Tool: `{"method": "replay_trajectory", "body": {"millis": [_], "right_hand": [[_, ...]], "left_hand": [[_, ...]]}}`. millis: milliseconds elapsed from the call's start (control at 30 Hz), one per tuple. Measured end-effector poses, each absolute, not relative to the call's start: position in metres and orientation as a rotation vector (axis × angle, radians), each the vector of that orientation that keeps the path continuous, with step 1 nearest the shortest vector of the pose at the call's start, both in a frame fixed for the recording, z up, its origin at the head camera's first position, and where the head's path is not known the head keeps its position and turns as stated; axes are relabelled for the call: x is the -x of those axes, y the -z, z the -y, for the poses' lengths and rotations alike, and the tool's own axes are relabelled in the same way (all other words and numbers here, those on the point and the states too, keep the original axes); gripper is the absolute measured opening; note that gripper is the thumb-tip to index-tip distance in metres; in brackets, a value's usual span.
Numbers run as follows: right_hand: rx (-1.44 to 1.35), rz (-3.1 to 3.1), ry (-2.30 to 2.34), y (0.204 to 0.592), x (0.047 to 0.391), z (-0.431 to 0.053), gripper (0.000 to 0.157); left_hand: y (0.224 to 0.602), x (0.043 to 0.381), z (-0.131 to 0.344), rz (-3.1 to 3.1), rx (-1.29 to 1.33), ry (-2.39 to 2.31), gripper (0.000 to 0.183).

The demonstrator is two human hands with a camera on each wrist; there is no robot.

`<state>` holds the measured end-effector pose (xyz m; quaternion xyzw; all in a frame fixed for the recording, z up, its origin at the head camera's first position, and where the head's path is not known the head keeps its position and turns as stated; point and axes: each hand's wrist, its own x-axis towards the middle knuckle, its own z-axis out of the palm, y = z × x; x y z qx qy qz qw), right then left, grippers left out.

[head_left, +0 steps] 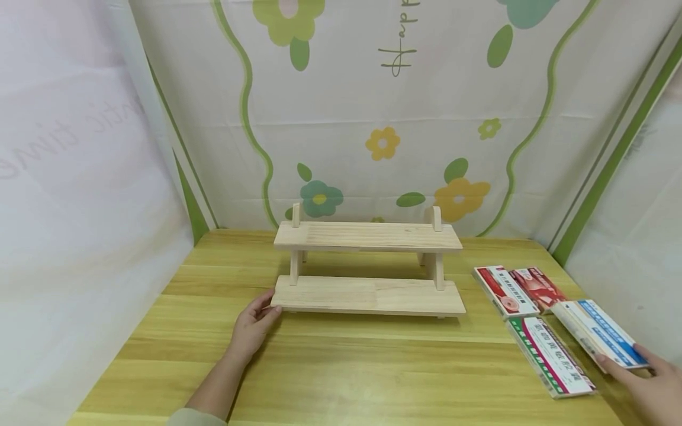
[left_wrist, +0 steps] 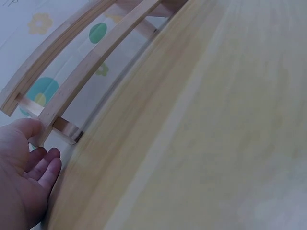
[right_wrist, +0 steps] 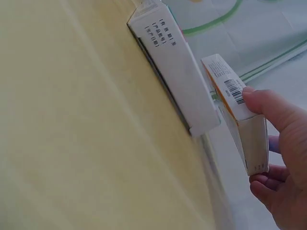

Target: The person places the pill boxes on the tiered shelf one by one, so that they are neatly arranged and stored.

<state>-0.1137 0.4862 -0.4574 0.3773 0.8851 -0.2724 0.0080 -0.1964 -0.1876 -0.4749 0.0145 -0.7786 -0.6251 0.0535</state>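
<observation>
A two-tier wooden display shelf (head_left: 367, 296) stands in the middle of the wood-grain table. My left hand (head_left: 252, 325) grips the left end of its lower board, and in the left wrist view the thumb lies against the board (left_wrist: 72, 91) with curled fingers below. At the far right, my right hand (head_left: 652, 378) pinches a white-and-blue medicine box (head_left: 602, 331) by its near end. The right wrist view shows this box (right_wrist: 235, 91) tilted, clear of the table, with its barcode side under the thumb. Close beside it lies a white, green and magenta medicine box (head_left: 554, 358).
Two red-and-white medicine boxes, one with a round picture (head_left: 506, 290) and one mostly red (head_left: 538, 287), lie behind the others on the right. A flowered cloth (head_left: 341, 106) hangs behind the table, and pale cloth walls (head_left: 80, 236) stand on both sides.
</observation>
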Motion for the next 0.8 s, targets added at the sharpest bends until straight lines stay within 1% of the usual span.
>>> {"method": "replay_trajectory", "body": {"millis": [167,400,633,800], "right_hand": [[-1.053,-2.848,0.851,0.440,0.122,-0.483,0.104],[-0.697,-3.120,0.824,0.413,0.138,-0.472,0.096],[-0.380,-3.175,0.820,0.377,0.157,-0.446,0.092],[-0.242,-3.151,0.866,0.360,0.171,-0.425,0.090]], "left_hand": [[0.477,0.199,0.187,2.335,-0.053,1.907,0.050],[0.477,0.199,0.187,2.316,-0.063,1.923,0.050],[0.476,0.197,0.187,2.323,-0.078,1.923,0.051],[0.477,0.196,0.186,2.320,-0.076,1.921,0.051]]}}
